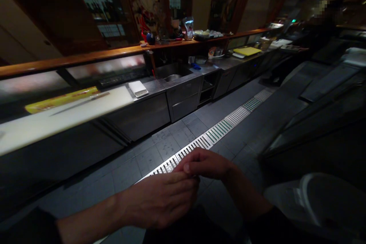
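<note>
Low in the view, my two hands meet in front of me above the tiled floor. My left hand (161,200) lies palm down with its fingers held together and pointing right. My right hand (207,164) curls over the left hand's fingertips, its fingers bent and pressed onto them. Whether anything sits between the two hands is hidden. Both forearms come in from the bottom edge, in dark sleeves.
A long white cutting board (57,116) with a knife (81,103) and a yellow box (61,100) lies on the steel counter at left. A sink (173,72) follows farther along. A metal floor drain grate (220,129) runs down the aisle. A person (320,26) stands at far right.
</note>
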`<action>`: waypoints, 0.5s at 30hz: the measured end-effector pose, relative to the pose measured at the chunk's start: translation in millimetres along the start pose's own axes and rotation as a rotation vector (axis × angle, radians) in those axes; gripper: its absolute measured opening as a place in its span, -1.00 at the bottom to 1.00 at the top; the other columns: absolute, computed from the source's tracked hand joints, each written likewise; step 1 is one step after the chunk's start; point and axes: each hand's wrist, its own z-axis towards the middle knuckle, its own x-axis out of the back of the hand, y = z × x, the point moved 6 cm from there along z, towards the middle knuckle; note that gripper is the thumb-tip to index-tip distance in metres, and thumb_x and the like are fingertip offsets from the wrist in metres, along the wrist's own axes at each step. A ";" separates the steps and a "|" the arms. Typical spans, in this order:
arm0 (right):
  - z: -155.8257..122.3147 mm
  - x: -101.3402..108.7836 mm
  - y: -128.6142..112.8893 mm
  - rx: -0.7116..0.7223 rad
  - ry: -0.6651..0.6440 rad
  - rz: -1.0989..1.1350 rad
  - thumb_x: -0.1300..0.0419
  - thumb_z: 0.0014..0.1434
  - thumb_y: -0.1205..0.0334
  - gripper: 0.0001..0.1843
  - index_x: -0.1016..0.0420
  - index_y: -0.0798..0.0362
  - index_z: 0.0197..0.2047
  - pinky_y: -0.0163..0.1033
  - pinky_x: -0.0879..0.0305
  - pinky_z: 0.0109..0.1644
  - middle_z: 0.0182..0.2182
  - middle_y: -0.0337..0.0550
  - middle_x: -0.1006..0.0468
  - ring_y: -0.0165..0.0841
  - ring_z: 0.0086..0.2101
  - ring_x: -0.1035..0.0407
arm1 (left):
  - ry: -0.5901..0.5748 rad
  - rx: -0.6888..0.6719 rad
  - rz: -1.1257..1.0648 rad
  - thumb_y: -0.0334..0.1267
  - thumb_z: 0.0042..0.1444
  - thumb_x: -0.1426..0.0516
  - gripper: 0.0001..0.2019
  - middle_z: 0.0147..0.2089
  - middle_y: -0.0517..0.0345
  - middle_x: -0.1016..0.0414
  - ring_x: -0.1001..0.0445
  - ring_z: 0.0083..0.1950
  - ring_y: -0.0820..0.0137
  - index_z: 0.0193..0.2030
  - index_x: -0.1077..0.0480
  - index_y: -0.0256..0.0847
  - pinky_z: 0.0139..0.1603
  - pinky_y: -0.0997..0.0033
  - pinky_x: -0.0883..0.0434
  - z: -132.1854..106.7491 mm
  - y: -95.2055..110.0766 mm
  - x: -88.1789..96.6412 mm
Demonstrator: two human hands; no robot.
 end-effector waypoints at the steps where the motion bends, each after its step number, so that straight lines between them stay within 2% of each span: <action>1: 0.3 -1.1 -1.5 -0.014 0.017 -0.016 -0.24 0.14 0.11 -0.61 -0.54 0.28 -0.11 -0.46 -0.26 -0.19 -0.30 -0.04 -0.52 -0.57 -0.32 -0.37 | 0.009 0.004 0.007 -0.38 0.27 -0.03 -0.74 0.04 -0.05 -0.40 -0.29 0.18 0.25 0.02 -0.40 -0.41 0.29 0.25 -0.22 0.2 -0.3 0.1; 5: 2.5 -4.9 -4.9 -0.097 0.115 -0.132 -0.28 0.07 0.14 -0.63 -0.51 0.35 -0.23 -0.44 -0.24 -0.31 -0.42 -0.10 -0.47 -0.57 -0.43 -0.31 | 0.031 -0.019 0.039 -0.40 0.25 -0.03 -0.76 0.02 -0.01 -0.43 -0.33 0.13 0.30 0.00 -0.43 -0.39 0.27 0.28 -0.25 0.9 -0.1 -0.9; 7: 3.2 -5.3 -4.8 -0.102 0.114 -0.125 -0.29 0.05 0.17 -0.64 -0.51 0.35 -0.21 -0.45 -0.23 -0.33 -0.43 -0.12 -0.47 -0.58 -0.44 -0.30 | 0.028 -0.023 0.039 -0.41 0.25 -0.03 -0.75 0.01 0.01 -0.44 -0.33 0.14 0.31 0.01 -0.43 -0.38 0.29 0.29 -0.24 0.8 -1.2 -1.4; 11: 1.8 -1.1 -2.2 -0.041 0.023 0.039 -0.29 0.07 0.19 -0.63 -0.53 0.26 -0.10 -0.48 -0.29 -0.20 -0.29 -0.07 -0.53 -0.58 -0.31 -0.40 | 0.021 0.000 0.021 -0.38 0.26 -0.04 -0.72 0.14 -0.02 -0.36 -0.18 0.29 0.27 0.06 -0.41 -0.38 0.40 0.27 -0.11 -0.3 -5.4 -0.7; 15: -2.2 7.9 -0.7 -0.004 0.035 0.108 -0.29 0.09 0.16 -0.67 -0.56 0.17 -0.11 -0.47 -0.32 -0.10 -0.22 -0.05 -0.55 -0.56 -0.22 -0.44 | 0.017 0.022 0.042 -0.37 0.28 -0.02 -0.68 0.24 -0.03 -0.27 0.00 0.39 0.26 0.13 -0.35 -0.39 0.47 0.26 0.04 -1.5 -7.1 -0.5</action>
